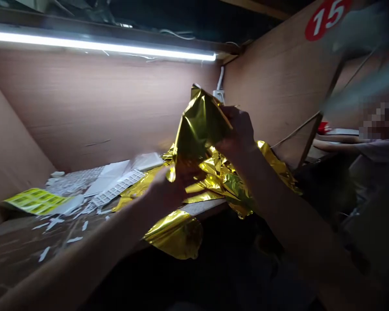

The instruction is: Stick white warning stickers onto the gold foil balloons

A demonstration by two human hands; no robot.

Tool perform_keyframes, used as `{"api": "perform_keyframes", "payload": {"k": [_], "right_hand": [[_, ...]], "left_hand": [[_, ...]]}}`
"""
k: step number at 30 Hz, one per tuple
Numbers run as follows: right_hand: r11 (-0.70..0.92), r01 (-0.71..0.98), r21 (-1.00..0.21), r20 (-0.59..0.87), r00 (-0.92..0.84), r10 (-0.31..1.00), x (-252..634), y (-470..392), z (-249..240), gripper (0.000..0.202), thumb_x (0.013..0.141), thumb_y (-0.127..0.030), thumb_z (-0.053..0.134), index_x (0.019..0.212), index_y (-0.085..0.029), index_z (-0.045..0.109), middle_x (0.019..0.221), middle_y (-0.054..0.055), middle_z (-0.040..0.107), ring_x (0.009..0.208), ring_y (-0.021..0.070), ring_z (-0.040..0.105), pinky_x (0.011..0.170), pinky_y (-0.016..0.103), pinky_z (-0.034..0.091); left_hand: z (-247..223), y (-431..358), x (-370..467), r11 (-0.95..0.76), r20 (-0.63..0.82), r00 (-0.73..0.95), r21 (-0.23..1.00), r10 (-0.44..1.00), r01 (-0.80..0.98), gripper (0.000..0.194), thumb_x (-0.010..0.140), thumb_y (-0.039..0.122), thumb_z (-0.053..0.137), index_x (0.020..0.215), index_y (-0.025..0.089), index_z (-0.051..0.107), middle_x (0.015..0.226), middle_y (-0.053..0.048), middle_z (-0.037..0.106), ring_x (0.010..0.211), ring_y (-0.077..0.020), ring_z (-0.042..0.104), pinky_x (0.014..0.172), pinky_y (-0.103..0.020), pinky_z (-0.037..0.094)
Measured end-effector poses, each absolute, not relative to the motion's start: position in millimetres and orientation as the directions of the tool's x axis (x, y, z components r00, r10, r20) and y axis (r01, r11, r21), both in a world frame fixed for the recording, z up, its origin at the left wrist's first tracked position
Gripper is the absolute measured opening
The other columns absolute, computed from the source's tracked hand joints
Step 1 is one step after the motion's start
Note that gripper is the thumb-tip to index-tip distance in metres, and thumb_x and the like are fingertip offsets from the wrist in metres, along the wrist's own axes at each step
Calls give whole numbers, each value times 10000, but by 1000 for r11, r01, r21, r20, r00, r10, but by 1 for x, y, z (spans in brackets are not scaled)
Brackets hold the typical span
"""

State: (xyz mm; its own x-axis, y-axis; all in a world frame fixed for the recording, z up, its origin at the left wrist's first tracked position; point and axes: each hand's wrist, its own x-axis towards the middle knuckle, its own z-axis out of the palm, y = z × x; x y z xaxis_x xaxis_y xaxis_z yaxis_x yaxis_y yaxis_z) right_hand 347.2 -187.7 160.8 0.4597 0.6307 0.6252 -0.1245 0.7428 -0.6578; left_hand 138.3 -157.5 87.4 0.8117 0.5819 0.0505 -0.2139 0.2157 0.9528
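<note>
Both hands are raised above the bench with a shiny gold foil balloon (202,116), uninflated and creased, stretched upright between them. My right hand (240,129) is closed on its right edge, fingers bent around the foil. At the lower left end is my left hand (170,185), thumb up against the foil; its fingers run behind and under it, partly in shadow. Below and behind the hands lies a heap of more gold foil (214,172), crumpled and overlapping. One flat foil piece (178,235) with a rounded end hangs over the bench's front edge.
On the left of the bench (16,255) lie a yellow-green sheet (37,201), white gridded sticker cards (118,188) and paper scraps. A lit tube lamp (100,46) runs along the back panel. Beyond the right partition (278,82), another person's arms (337,142) reach forward.
</note>
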Motion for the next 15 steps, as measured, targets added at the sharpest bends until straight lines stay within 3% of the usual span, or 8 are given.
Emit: {"api": "perform_keyframes", "payload": {"k": [3, 5, 7, 11, 13, 15], "right_hand": [[786, -228, -575, 613, 515, 599, 360, -165, 173, 99, 857, -159, 493, 788, -209, 543, 710, -22, 628, 737, 112, 683, 714, 252, 608], [771, -238, -591, 550, 580, 601, 375, -154, 165, 131, 832, -113, 497, 745, -207, 530, 656, -30, 610, 672, 106, 659, 680, 239, 610], [693, -217, -688, 418, 662, 622, 393, -142, 148, 146, 796, -78, 515, 712, -197, 525, 614, -25, 601, 608, 115, 634, 633, 254, 616], [462, -121, -878, 208, 774, 599, 432, -116, 102, 130, 791, -45, 594, 755, -168, 575, 638, 2, 637, 543, 131, 614, 578, 309, 623], [405, -111, -908, 174, 778, 604, 449, -103, 81, 169, 800, -17, 603, 749, -173, 561, 620, -13, 617, 514, 121, 593, 562, 303, 615], [357, -95, -929, 151, 785, 601, 464, -91, 63, 193, 809, 3, 607, 754, -175, 558, 610, -27, 604, 496, 109, 576, 547, 283, 605]], "left_hand": [[127, -85, 156, 138, 162, 633, 907, 757, -397, 418, 971, 332, 320, 1132, 107, 634, 1090, -170, 704, 1165, -355, 654, 991, -640, 525], [149, -38, 173, 26, 238, 493, 883, 837, -469, 450, 991, 418, 297, 1138, 136, 616, 1104, -163, 696, 1145, -355, 651, 989, -639, 519], [165, 5, 194, -108, 329, 441, 884, 835, -455, 515, 993, 552, 318, 1180, 160, 595, 1209, -171, 670, 1178, -349, 632, 1022, -607, 500], [170, 84, 245, -128, 178, 589, 984, 789, -126, 780, 922, 748, 363, 1282, 71, 503, 1421, -304, 506, 1280, -455, 556, 987, -632, 478], [157, 116, 268, -393, 263, 669, 918, 695, 47, 848, 898, 768, 417, 1380, 71, 448, 1496, -314, 430, 1296, -446, 549, 1009, -595, 471], [139, 139, 283, -501, 316, 681, 861, 661, 87, 833, 888, 677, 560, 1431, 56, 439, 1514, -325, 422, 1307, -439, 531, 1047, -618, 423]]}}
